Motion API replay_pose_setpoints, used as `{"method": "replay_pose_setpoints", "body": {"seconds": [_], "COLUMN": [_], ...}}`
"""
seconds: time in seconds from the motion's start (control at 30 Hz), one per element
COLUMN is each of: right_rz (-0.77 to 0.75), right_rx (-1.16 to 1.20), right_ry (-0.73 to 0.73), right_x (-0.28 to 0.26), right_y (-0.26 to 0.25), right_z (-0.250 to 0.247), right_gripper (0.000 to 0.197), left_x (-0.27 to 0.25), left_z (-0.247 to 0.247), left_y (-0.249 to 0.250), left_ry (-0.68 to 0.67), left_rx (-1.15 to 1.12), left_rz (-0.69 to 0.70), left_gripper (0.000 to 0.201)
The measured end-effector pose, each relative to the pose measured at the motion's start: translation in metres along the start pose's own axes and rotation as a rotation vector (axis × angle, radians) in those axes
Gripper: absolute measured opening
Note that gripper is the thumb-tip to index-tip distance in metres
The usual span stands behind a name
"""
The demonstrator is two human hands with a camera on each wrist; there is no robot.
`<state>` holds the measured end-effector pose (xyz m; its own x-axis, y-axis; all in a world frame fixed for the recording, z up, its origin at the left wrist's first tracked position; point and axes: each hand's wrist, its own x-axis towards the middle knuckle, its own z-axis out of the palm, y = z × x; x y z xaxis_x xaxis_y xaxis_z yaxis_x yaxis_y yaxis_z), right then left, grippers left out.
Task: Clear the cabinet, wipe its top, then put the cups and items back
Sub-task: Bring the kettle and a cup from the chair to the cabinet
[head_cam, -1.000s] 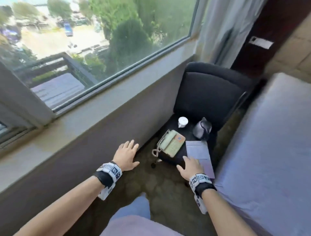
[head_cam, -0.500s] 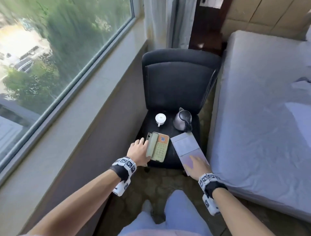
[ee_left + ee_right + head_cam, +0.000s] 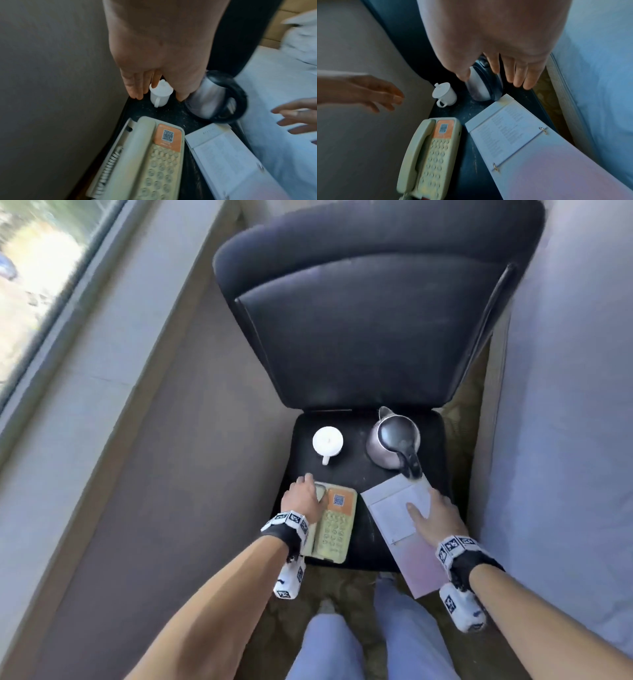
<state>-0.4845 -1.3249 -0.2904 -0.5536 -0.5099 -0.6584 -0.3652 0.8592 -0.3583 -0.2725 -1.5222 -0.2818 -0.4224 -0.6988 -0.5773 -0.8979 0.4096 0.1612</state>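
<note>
Cabinet holds cup, kettle, phone, binder; both hands' grips spread.

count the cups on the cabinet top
1. A white lidded cup stands at the back left of the cabinet top, beside the kettle, behind the phone. None other shows.

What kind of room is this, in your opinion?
Probably a hotel room: a corded phone, a kettle and a ring-bound information folder share a small dark cabinet beside a bed.
</note>
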Motion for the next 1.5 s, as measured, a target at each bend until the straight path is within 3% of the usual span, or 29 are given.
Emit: {"method": "replay_pose_setpoints", "body": {"seconds": [0.1,0.2,0.37,0.47,0.63,0.87,1.07,1.33,1.5], "right_rz": [-0.031,-0.042,0.049,0.083,0.090,0.168,0.217,0.215,0.213], "right_rx": [0.185,0.343,0.423,0.480,0.512,0.477,0.425,0.340,0.311], "right_ry": [0.165,0.221,0.179,0.173,0.094,-0.077,-0.096,-0.170,-0.181], "right_x": [0.037,0.069,0.113,0.122,0.126,0.137,0.145,0.149,0.150], "right_y": [-0.005,-0.022,-0.039,-0.034,-0.026,-0.029,-0.037,-0.036,-0.035], "right_z": [-0.004,-0.007,-0.002,0.004,0.005,-0.013,-0.016,-0.023,-0.023], "right_gripper": [0.067,0.062,0.041,0.055,0.061,0.050,0.050,0.048,0.057], "left_x": [0.036,0.068,0.102,0.117,0.140,0.168,0.174,0.182,0.182], "left_z": [0.021,0.032,0.047,0.050,0.052,0.063,0.067,0.080,0.084], "left_y": [0.011,0.015,0.009,0.003,-0.003,-0.018,-0.008,-0.007,-0.005], "left_ry": [0.021,0.072,0.128,0.140,0.106,0.073,-0.029,-0.135,-0.075], "left_rx": [-0.199,-0.386,-0.524,-0.567,-0.624,-0.840,-1.008,-1.183,-1.341], "left_rz": [-0.112,-0.204,-0.251,-0.258,-0.252,-0.378,-0.437,-0.350,-0.285], "left_gripper": [0.058,0.070,0.074,0.069,0.054,0.047,0.033,0.028,0.026]}}
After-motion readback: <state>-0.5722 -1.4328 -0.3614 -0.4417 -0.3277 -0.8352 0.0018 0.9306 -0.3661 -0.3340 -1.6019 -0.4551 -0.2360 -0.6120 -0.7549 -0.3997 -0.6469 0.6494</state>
